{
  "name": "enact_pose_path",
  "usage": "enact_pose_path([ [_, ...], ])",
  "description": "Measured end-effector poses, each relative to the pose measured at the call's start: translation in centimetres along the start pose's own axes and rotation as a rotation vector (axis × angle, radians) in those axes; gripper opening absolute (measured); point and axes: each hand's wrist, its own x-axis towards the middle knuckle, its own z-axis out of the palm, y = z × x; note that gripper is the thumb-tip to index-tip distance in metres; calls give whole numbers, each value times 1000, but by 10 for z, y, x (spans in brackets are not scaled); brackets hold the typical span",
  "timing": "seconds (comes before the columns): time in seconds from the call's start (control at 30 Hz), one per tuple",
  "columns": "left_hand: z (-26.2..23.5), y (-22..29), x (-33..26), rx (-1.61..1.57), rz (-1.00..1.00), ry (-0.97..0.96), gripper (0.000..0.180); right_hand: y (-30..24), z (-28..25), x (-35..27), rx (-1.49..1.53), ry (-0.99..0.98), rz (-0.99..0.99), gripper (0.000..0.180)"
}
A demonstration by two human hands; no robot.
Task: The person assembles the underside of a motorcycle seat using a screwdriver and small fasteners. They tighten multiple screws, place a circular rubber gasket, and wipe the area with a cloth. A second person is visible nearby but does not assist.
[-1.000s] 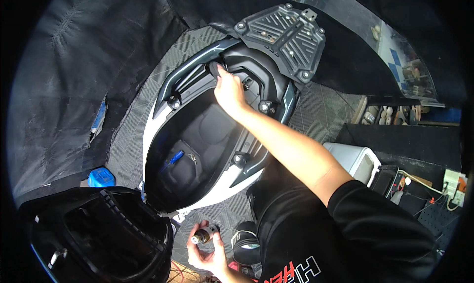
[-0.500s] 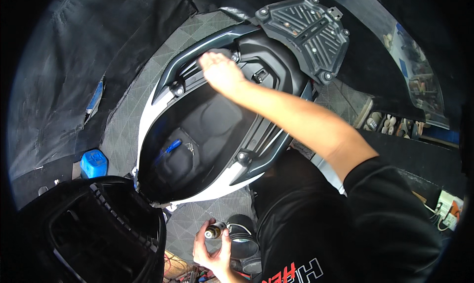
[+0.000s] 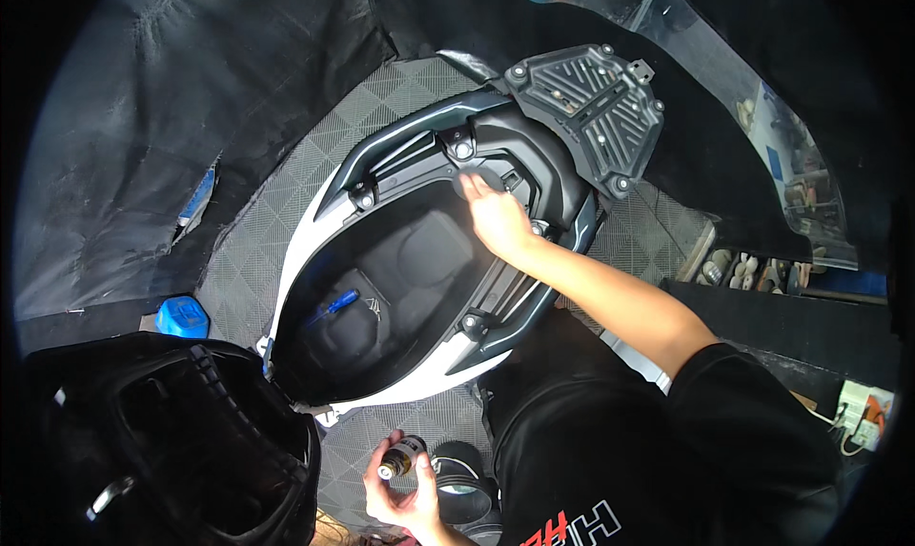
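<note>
My left hand [image 3: 412, 511] grips a small dark bottle [image 3: 406, 454] with a pale label, beside the scooter's side. Fingers of my right hand [image 3: 500, 225] press a dark, roundish pad [image 3: 489, 177] against the black trim at the rear rim of the underseat compartment. Part of the pad is hidden by the fingers. The scooter [image 3: 412, 385] has white and dark grey body panels. Inside the deep compartment [image 3: 381, 246] lie a blue-handled screwdriver [image 3: 339, 302] and a few small metal pieces [image 3: 374, 308].
The raised black seat [image 3: 152, 422] stands at the lower left. A black rear rack [image 3: 596, 117] juts out at the far end. On the floor are a blue jug [image 3: 182, 317] and a dark bucket [image 3: 464, 494]. A power strip [image 3: 865, 414] with cords sits at right.
My right hand has moved with the pad from the far left rim rightward and nearer, to the rear trim. My left hand has tilted the bottle. The view has shifted slightly.
</note>
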Motion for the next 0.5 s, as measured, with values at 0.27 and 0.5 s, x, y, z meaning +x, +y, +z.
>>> enact_pose_path([
  [0.27,10,-7,-7,59,-45,-35,45,5,29,29,301,298,-213,71],
  [0.5,20,18,-13,182,-65,-126,47,-31,37,37,443,224,41,83],
])
